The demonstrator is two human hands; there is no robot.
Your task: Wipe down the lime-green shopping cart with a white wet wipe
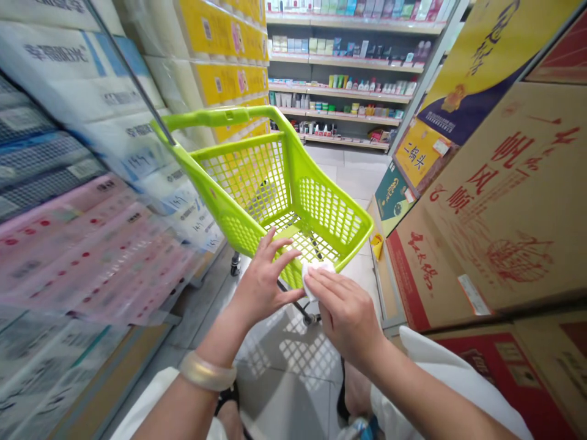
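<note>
Bangled at the wrist, the left hand (263,278) rests open, fingers spread, at the near rim of the green cart (330,208), seemingly steadying it, while the right hand (346,308) presses flat fingers onto a white cloth (320,267) on that rim.

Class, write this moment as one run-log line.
left hand: open, fingers spread at cart rim | right hand: holds cloth against rim | beside: packs left, cartons right
</note>
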